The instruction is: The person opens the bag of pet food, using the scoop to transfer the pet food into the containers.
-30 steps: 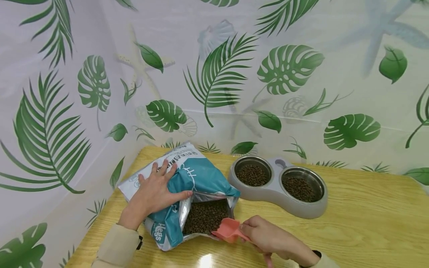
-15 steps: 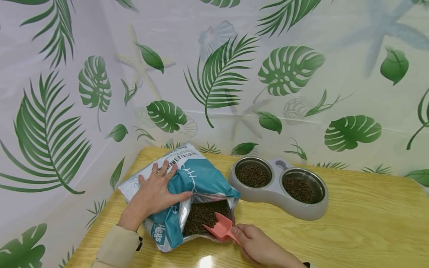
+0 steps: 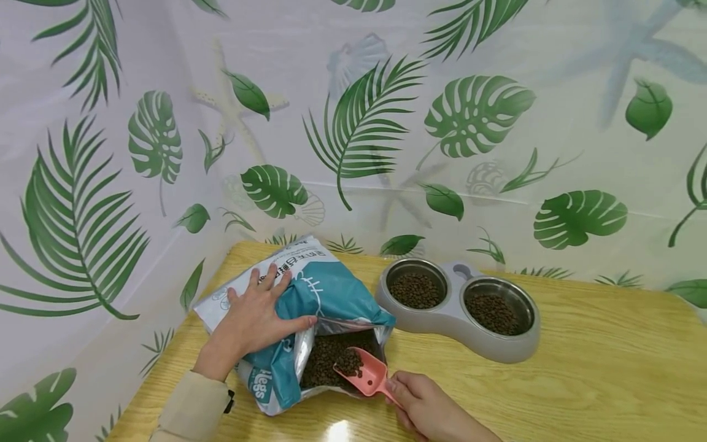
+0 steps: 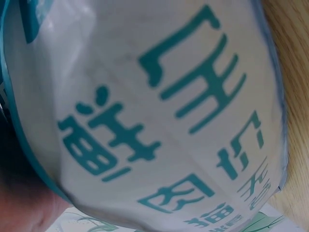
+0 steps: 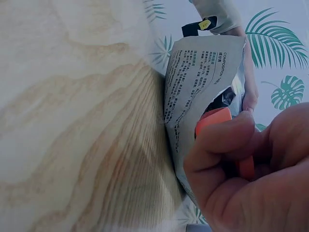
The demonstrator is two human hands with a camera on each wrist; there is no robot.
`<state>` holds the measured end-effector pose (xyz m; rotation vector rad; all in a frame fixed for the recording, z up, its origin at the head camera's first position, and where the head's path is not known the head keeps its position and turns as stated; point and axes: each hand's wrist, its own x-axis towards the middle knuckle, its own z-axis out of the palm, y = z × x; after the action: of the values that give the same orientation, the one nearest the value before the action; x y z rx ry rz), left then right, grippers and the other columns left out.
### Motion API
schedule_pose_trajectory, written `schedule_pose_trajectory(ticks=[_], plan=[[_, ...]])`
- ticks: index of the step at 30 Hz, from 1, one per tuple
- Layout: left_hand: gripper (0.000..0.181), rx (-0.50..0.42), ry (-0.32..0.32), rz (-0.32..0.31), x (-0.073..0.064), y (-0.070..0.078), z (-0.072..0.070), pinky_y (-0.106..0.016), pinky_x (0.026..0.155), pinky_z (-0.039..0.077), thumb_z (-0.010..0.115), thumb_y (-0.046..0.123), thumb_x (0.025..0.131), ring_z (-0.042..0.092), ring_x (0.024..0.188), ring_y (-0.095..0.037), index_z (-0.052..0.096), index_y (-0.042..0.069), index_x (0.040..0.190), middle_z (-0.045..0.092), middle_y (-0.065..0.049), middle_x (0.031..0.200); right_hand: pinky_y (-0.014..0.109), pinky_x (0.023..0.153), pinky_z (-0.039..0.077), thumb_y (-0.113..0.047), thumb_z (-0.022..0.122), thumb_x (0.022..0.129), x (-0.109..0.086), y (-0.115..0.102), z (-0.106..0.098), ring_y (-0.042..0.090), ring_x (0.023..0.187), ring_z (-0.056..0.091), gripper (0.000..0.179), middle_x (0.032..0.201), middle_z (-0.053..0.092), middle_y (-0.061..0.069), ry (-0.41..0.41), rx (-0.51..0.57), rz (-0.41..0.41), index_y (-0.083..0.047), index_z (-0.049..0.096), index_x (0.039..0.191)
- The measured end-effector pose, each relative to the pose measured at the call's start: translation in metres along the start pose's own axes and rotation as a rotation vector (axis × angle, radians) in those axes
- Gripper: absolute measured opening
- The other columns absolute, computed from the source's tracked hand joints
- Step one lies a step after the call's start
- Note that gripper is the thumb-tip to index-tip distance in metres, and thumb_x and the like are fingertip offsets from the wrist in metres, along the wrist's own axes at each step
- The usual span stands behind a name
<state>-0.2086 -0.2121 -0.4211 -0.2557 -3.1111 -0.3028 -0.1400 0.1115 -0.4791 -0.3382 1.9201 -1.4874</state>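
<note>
A teal and white pet food bag (image 3: 342, 288) lies on its side, its mouth facing the front and full of brown kibble (image 3: 326, 362). My left hand (image 3: 251, 322) rests on top of the bag with fingers spread, the thumb by the opening's edge. In my right hand (image 3: 428, 405) I grip the handle of a pink scoop (image 3: 372, 374). The scoop's bowl is inside the bag's mouth with kibble in its front part. In the right wrist view, curled fingers (image 5: 217, 159) wrap the orange-looking handle; the bag covers most of the left wrist view.
A grey double feeder (image 3: 458, 319) stands right of the bag, with kibble in both steel bowls. The wooden table (image 3: 607, 362) extends to the right. A leaf-patterned sheet (image 3: 386, 123) hangs behind and along the left.
The right hand has moved the scoop from the bag's front lip into the mouth, and kibble now lies in the scoop. Left hand and bag have stayed still.
</note>
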Motion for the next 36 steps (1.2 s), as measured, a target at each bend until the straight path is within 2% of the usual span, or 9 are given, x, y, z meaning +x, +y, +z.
schedule_pose_trajectory(ticks=[10, 13, 17, 21, 24, 27, 31, 33, 36], plan=[[0.107, -0.001, 0.001, 0.0, -0.001, 0.0, -0.001, -0.089, 0.102, 0.023, 0.053, 0.084, 0.083, 0.021, 0.153, -0.055, 0.032, 0.015, 0.162, 0.026, -0.02, 0.169, 0.022, 0.045, 0.033, -0.026, 0.033, 0.114, -0.002, 0.001, -0.003, 0.009, 0.048, 0.034, 0.04, 0.064, 0.046, -0.002, -0.007, 0.019, -0.057, 0.007, 0.052, 0.102], [0.107, -0.001, 0.004, 0.001, 0.0, 0.0, -0.001, -0.089, 0.101, 0.023, 0.052, 0.084, 0.083, 0.021, 0.153, -0.054, 0.032, 0.016, 0.163, 0.026, -0.02, 0.169, 0.022, 0.045, 0.034, -0.029, 0.033, 0.114, -0.003, 0.0, -0.004, 0.008, 0.048, 0.037, 0.045, 0.066, 0.046, -0.001, -0.025, 0.028, -0.118, 0.011, 0.05, 0.104], [0.107, -0.001, 0.005, 0.001, 0.0, -0.001, -0.001, -0.089, 0.101, 0.024, 0.053, 0.084, 0.083, 0.02, 0.153, -0.054, 0.032, 0.016, 0.163, 0.026, -0.02, 0.169, 0.023, 0.044, 0.039, -0.033, 0.033, 0.113, -0.007, -0.005, -0.006, 0.006, 0.051, 0.041, 0.05, 0.068, 0.046, 0.005, -0.046, 0.063, -0.256, 0.015, 0.047, 0.106], [0.107, -0.018, 0.002, 0.0, 0.0, 0.0, -0.001, -0.089, 0.102, 0.023, 0.054, 0.084, 0.083, 0.019, 0.154, -0.053, 0.032, 0.016, 0.163, 0.025, -0.019, 0.169, 0.028, 0.042, 0.042, -0.026, 0.031, 0.114, -0.01, -0.009, -0.012, 0.02, 0.049, 0.04, 0.046, 0.069, 0.042, 0.021, -0.038, 0.083, -0.385, 0.017, 0.045, 0.106], [0.107, -0.021, 0.001, -0.001, 0.0, 0.0, -0.001, -0.089, 0.102, 0.022, 0.054, 0.084, 0.083, 0.019, 0.154, -0.053, 0.032, 0.016, 0.163, 0.025, -0.019, 0.169, 0.031, 0.041, 0.042, -0.023, 0.03, 0.114, -0.013, -0.009, -0.02, 0.031, 0.051, 0.037, 0.044, 0.071, 0.041, 0.026, -0.016, 0.083, -0.406, 0.018, 0.045, 0.106], [0.107, -0.022, -0.002, -0.002, 0.0, 0.0, -0.001, -0.089, 0.102, 0.022, 0.054, 0.083, 0.083, 0.018, 0.155, -0.053, 0.032, 0.016, 0.163, 0.025, -0.019, 0.169, 0.03, 0.042, 0.041, -0.027, 0.033, 0.114, -0.02, -0.01, -0.032, 0.025, 0.049, 0.037, 0.044, 0.069, 0.045, 0.015, 0.045, 0.073, -0.351, 0.015, 0.047, 0.108], [0.107, -0.022, -0.006, -0.003, 0.001, 0.0, -0.001, -0.089, 0.103, 0.022, 0.054, 0.084, 0.083, 0.018, 0.155, -0.052, 0.031, 0.017, 0.163, 0.024, -0.019, 0.169, 0.028, 0.043, 0.041, -0.031, 0.039, 0.112, -0.033, -0.01, -0.055, 0.009, 0.051, 0.042, 0.041, 0.072, 0.052, 0.001, 0.208, 0.005, -0.276, 0.007, 0.053, 0.107], [0.107, -0.018, -0.006, -0.002, 0.001, 0.0, -0.001, -0.089, 0.103, 0.022, 0.053, 0.084, 0.083, 0.019, 0.155, -0.053, 0.031, 0.017, 0.163, 0.024, -0.019, 0.169, 0.029, 0.041, 0.037, -0.031, 0.04, 0.112, -0.04, -0.009, -0.068, 0.008, 0.049, 0.038, 0.039, 0.072, 0.051, 0.0, 0.299, -0.03, -0.24, 0.005, 0.055, 0.109], [0.107, -0.011, -0.004, -0.003, 0.0, -0.001, -0.001, -0.089, 0.102, 0.023, 0.053, 0.084, 0.083, 0.02, 0.154, -0.053, 0.032, 0.016, 0.163, 0.025, -0.02, 0.169, 0.03, 0.041, 0.034, -0.025, 0.04, 0.112, -0.048, -0.004, -0.087, 0.009, 0.047, 0.032, 0.036, 0.071, 0.049, 0.001, 0.438, -0.148, -0.233, 0.007, 0.057, 0.111]])
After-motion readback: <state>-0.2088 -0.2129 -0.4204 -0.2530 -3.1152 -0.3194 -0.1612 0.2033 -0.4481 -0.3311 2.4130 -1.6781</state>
